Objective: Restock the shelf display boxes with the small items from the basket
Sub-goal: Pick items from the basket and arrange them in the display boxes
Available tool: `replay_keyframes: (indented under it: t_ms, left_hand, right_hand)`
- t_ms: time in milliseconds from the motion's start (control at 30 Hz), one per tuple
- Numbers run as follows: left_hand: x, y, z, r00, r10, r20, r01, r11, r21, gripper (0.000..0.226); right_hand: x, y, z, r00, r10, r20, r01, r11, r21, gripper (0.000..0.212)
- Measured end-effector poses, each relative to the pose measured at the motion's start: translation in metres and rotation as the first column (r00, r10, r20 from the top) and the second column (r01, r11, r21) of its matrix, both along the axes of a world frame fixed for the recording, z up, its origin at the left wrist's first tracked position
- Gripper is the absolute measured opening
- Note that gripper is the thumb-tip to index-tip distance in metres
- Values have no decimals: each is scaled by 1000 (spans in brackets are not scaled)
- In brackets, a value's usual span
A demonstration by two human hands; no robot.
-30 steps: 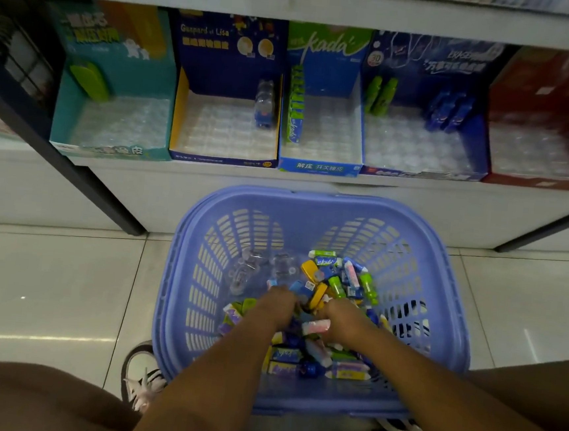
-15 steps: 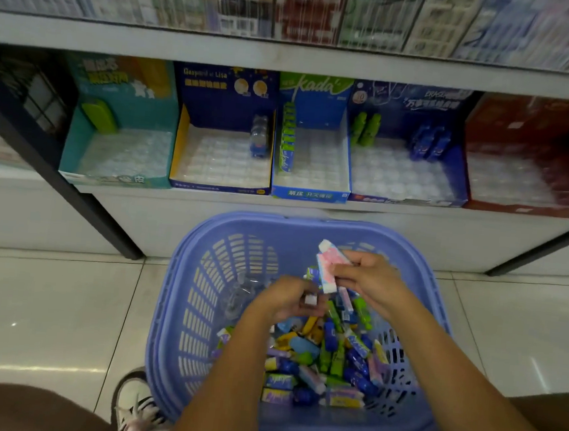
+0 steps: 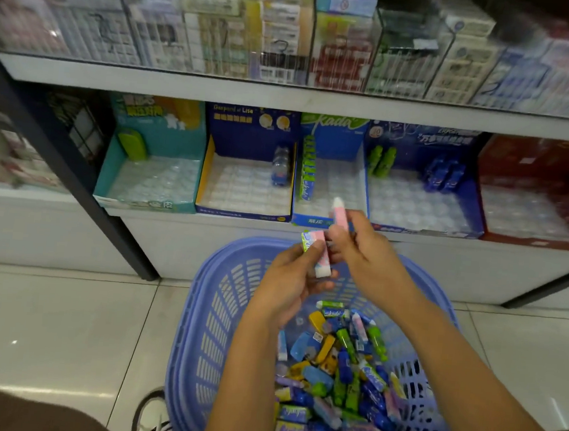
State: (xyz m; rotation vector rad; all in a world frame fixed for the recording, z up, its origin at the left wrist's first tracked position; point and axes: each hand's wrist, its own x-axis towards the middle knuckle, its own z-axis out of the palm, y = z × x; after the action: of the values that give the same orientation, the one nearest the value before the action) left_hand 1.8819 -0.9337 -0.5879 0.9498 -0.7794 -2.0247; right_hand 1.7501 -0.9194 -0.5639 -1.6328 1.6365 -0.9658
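A blue plastic basket [image 3: 197, 331] sits on the floor with several small colourful items [image 3: 341, 375] piled inside. Both hands are raised above its far rim. My left hand [image 3: 290, 284] holds a pink and white item [image 3: 322, 256] together with a green-ended one [image 3: 306, 239]. My right hand [image 3: 365, 253] pinches another pink stick-shaped item [image 3: 339, 213] upright. On the low shelf stand several display boxes: teal [image 3: 148, 182], dark blue with yellow sides [image 3: 244, 187], blue Kada [image 3: 333, 188], navy [image 3: 422, 200] and red [image 3: 534, 209], each mostly empty.
A dark slanted post [image 3: 74, 169] stands left of the boxes. The upper shelf [image 3: 286, 95] carries many packed boxes behind clear fronts. My shoe [image 3: 155, 420] is by the basket's near left corner on the tiled floor.
Both hands have lifted out of the basket towards the shelf, each carrying pink items taken from the pile. The camera has tilted up, showing the upper shelf.
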Motion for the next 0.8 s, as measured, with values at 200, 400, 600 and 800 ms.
replay_keyframes:
  t_ms: [200, 400, 600, 800]
  left_hand:
    - [13, -12, 8, 986, 150, 70, -145, 987, -66, 20]
    - [29, -23, 11, 936, 306, 173, -276, 945, -177, 25]
    - [22, -23, 10, 941, 256, 221, -231, 964, -133, 32]
    - [6, -25, 10, 967, 164, 196, -153, 986, -68, 21]
  right_hand:
    - [-6, -34, 21, 993, -116, -11, 113, 982, -151, 15]
    - [-25, -88, 37, 957, -288, 25, 288, 944, -161, 8]
    - [-60, -148, 34, 838, -383, -389, 328, 923, -202, 29]
    - [-74, -172, 27, 881, -277, -384, 228, 959, -169, 19]
